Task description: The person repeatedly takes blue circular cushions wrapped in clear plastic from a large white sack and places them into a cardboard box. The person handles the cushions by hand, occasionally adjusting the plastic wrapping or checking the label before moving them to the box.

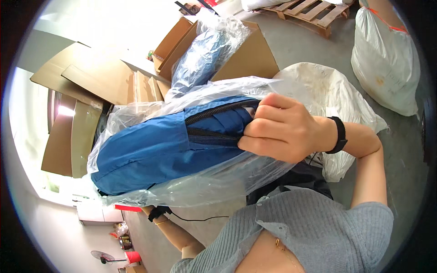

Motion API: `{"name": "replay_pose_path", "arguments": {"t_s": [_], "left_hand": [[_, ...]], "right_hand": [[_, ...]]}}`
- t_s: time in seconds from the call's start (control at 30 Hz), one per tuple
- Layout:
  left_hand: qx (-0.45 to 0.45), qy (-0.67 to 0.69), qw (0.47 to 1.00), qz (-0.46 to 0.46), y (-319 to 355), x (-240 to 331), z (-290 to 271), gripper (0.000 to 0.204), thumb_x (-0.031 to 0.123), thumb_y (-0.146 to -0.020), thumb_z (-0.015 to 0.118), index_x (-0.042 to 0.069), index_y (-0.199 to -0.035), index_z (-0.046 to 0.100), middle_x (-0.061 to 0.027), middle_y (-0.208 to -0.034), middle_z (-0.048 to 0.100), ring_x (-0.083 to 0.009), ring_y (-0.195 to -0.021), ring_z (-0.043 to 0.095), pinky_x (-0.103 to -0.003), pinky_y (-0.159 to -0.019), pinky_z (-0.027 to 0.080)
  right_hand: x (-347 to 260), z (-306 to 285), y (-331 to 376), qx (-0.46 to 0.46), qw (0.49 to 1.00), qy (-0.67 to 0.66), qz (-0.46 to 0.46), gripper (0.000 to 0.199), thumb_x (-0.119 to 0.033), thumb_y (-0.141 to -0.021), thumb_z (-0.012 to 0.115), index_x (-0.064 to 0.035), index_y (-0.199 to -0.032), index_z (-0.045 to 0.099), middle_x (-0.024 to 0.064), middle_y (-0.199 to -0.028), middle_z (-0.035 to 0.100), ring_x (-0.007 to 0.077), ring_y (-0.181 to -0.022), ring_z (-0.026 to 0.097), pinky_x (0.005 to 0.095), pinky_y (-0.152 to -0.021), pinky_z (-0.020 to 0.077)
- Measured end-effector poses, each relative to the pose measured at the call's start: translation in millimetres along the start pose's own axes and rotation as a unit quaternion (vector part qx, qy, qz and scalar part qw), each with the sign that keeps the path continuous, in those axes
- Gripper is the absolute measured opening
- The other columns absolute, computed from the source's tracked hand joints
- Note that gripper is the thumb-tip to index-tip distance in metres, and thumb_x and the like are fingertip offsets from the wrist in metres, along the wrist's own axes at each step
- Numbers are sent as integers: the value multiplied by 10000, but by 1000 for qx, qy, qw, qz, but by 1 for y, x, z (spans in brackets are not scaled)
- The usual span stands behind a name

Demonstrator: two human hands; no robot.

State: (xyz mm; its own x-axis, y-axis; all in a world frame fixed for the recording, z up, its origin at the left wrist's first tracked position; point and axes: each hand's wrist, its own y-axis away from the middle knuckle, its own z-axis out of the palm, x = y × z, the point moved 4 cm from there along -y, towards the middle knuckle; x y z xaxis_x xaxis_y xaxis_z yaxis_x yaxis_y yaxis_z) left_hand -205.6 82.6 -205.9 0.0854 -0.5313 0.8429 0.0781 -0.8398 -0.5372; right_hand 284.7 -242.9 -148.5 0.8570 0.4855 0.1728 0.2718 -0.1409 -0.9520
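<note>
A long blue fabric bag (141, 150) lies across my front, inside a clear plastic sleeve (218, 182) that is pulled back around it. Its black zip (214, 111) gapes at the right end, and folded blue cloth shows inside the gap. My right hand (277, 129) is closed in a fist at that end, gripping the edge of the zipped opening. Below the bag's left part my left hand (148, 209) mostly disappears under the plastic. Only the wrist with its black band shows plainly, and the fingers are hidden.
Beyond the bag stands an open cardboard box (248, 57) with a plastic-wrapped blue bundle (200, 57) in it. More open cartons (95, 73) are at the left. White sacks (334, 98) sit on the grey floor at the right, near a wooden pallet (302, 11). A thin black cable (200, 219) trails from my left wrist.
</note>
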Motion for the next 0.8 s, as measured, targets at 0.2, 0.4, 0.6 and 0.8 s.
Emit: {"name": "replay_pose_path", "arguments": {"t_s": [0.2,0.4,0.6,0.8], "left_hand": [[10,-5,1000,-9,10,-4,-7,328,121,-749,564,-29,-1037,520,-99,-956,581,-176,-832,561,-288,-738,461],[9,-9,1000,-16,13,-5,-7,327,116,-743,567,-28,-1033,522,-96,-955,582,-171,-833,560,-286,-739,459],[9,-8,1000,-12,10,-3,-4,325,110,-738,571,-28,-1029,523,-93,-954,583,-167,-833,559,-284,-740,456],[14,-5,1000,-13,10,-6,0,323,105,-733,574,-27,-1024,525,-90,-952,584,-162,-834,558,-282,-741,454]], "right_hand": [[39,-23,20,35,953,-125,272,383,-222,-637,753,-42,-912,556,49,-840,551,200,-744,540,280,-648,442],[57,-11,52,-138,852,-293,412,158,-129,-755,670,-1,-763,577,30,-677,559,118,-641,532,239,-607,431],[66,-8,42,-232,642,-503,531,228,-180,-859,533,1,-726,576,6,-626,545,44,-507,458,193,-468,367],[68,-7,-26,-161,744,-458,459,260,-222,-882,499,3,-806,606,19,-665,566,42,-536,467,170,-488,372]]}}
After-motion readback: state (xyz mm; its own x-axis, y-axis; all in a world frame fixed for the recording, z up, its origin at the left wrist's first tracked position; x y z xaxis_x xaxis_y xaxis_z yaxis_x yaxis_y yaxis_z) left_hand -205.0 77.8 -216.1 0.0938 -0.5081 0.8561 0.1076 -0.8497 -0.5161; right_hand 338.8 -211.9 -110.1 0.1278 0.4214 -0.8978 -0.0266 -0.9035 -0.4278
